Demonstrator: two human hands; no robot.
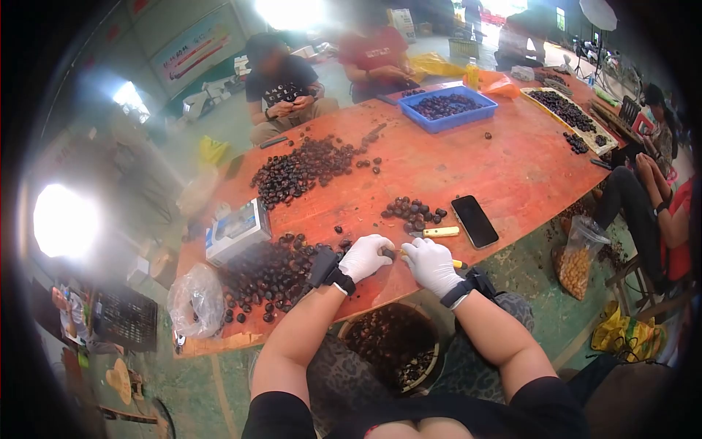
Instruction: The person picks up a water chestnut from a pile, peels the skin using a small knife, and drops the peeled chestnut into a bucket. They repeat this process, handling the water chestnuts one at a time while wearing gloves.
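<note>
My left hand (365,256), in a white glove, is closed with a dark brown chestnut (387,253) at its fingertips. Close beside it, my gloved right hand (430,263) is wrapped round a small knife, whose yellow handle end (459,264) pokes out past the palm; its blade is mostly hidden. Another yellow-handled knife (441,232) lies just beyond the right hand, near a small group of chestnuts (415,211). A large heap of chestnuts (267,271) spreads to the left of my left hand. Below both hands, a round tub (431,366) holds dark shells.
On the red table (351,208) are a black phone (475,221), a white box (238,233), a plastic bag (196,301), another chestnut heap (307,167), a blue basket (457,121) and a pale tray (570,117). A bag of peeled nuts (574,267) hangs at right. Several people sit around.
</note>
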